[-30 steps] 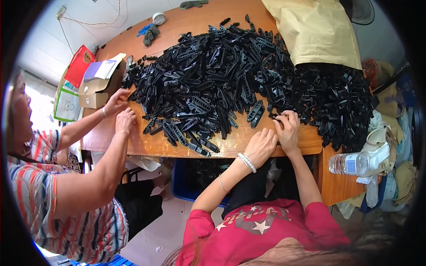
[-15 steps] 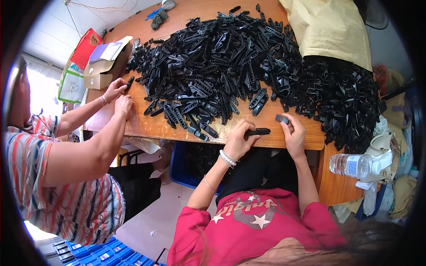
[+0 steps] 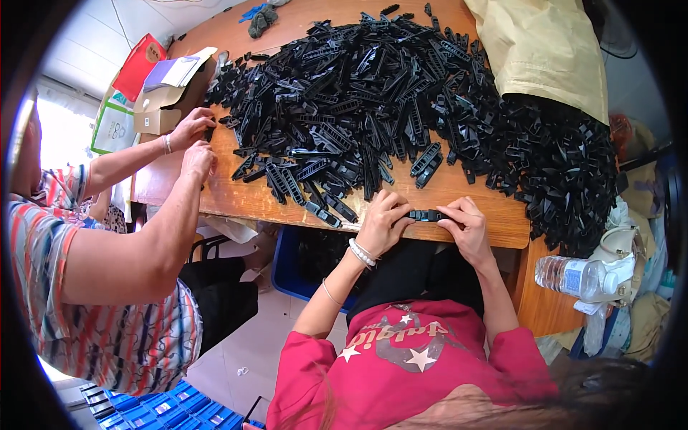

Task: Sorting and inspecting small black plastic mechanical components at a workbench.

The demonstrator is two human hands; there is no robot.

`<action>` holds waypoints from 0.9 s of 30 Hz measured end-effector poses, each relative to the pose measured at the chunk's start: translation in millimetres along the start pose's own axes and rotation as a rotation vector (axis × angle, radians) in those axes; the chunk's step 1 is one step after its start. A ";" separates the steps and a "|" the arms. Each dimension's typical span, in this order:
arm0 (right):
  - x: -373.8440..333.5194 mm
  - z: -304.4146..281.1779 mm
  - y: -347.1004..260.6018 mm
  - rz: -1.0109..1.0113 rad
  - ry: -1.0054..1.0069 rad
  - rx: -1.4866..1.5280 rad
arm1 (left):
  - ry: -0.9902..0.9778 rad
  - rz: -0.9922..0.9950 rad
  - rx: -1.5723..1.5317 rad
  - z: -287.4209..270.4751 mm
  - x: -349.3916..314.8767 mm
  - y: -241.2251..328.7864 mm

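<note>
- Slim black part [image 3: 426, 215], lying crosswise between both hands at the table's [image 3: 502, 218] near edge.
- Left hand [image 3: 383, 222] pinches one end; right hand [image 3: 469, 229] pinches the other.
- Beyond, a heap of black pieces [image 3: 344, 107].

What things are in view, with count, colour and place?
Table: one, brown, centre.
Long parts: uncountable, black, heaped centrally.
Small parts: uncountable, black, sack's mouth.
Sack: one, beige, upper right.
Held part: one, black, between both hands.
Cardboard box: one, brown, table's left end.
Bags: two, red and green-edged white, beside box.
Bundle: one, grey, table's far side.
Bin: one, blue, under table.
Bottle: one, clear, right side.
Plastic items: several, blue, lower left.
Clutter: uncountable, mixed colours, far right.
Co-worker: one, striped top, left.
Left hand: one, white bracelet, part's left end.
Right hand: one, bare, part's right end.
</note>
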State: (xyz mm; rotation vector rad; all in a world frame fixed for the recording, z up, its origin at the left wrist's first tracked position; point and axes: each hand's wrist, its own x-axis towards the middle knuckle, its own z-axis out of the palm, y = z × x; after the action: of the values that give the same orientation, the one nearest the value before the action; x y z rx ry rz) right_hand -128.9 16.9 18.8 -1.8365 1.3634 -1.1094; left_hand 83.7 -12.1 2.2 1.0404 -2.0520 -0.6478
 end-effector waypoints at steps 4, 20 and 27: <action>6.3 9.9 -4.3 -0.051 -0.037 -0.053 | -0.001 0.056 -0.059 6.5 3.1 -0.4; 18.9 -2.1 20.8 -0.058 0.402 -0.438 | 0.198 -0.408 -0.566 14.6 47.5 -9.4; -15.4 -8.4 19.7 0.117 0.496 -0.096 | -0.098 -0.030 0.296 22.6 45.3 16.7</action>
State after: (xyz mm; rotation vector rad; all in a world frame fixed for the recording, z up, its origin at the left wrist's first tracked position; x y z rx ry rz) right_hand -147.3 25.8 2.2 -1.5772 1.8010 -1.5246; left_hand 39.8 -38.4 17.5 1.2287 -2.2693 -0.4244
